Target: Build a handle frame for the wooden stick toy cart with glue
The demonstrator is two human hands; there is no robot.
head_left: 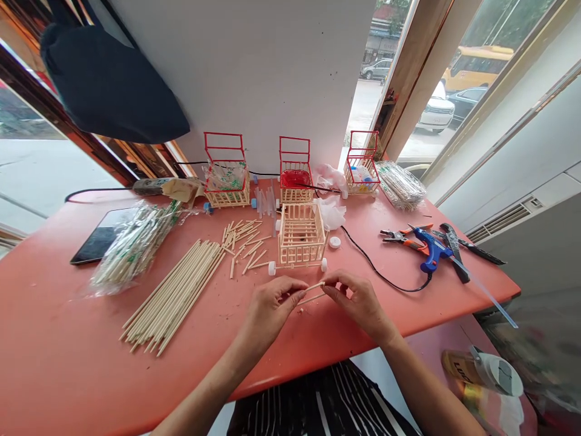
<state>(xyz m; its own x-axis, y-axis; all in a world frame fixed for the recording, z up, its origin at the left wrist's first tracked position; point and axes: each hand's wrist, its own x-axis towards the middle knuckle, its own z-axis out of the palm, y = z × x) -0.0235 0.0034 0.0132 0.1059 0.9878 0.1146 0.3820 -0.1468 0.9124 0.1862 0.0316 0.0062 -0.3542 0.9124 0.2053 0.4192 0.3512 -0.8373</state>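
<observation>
Between my two hands, close to the table's front edge, is a short wooden stick. My left hand pinches its left end, and my right hand pinches the right end. A second thin stick shows just below it; whether a hand touches it I cannot tell. Right beyond my fingers stands a small cart built of wooden sticks, with white wheels at its front corners. To the left lie short cut sticks and a bundle of long sticks.
Three carts with red handles stand at the back. A blue glue gun, orange-handled pliers and a black cable lie at right. Bagged sticks and a tablet are at left. A white cap sits near the cart.
</observation>
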